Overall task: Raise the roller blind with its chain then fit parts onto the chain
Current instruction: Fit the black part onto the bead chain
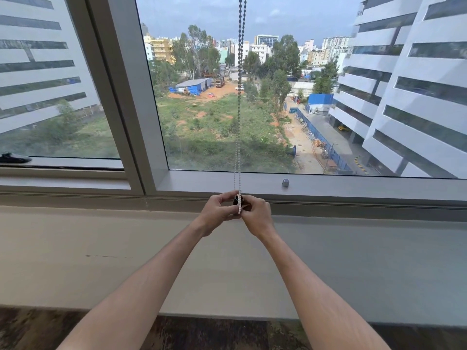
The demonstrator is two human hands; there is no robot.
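- Both bare forearms reach forward from the bottom edge and meet in front of the sill [353, 190].
- Between the two hands sits a small dark part [237, 199], pinched from both sides, with the lower end of the chain [239, 137] running down across it.
- Left hand [219, 210] closes its fingers on the left side of the part and chain, thumb on top.
- Right hand [257, 213] closes on the right side of the same part, knuckles toward the camera; the two hands touch at the fingertips.
- From the hands the bead chain rises straight up as two strands side by side, pale near the sill and dark against the sky, leaving the top of the frame.
- On the window frame [131, 109] ledge to the right of the hands stands a small grey cylinder [285, 182], well apart from the chain.
- At far left a dark handle [15, 157] lies on the lower edge of the side pane.
- Beyond the glass lie a green lot, trees and white buildings.
- Below the sill are a pale wall and dark patterned floor [202, 334].
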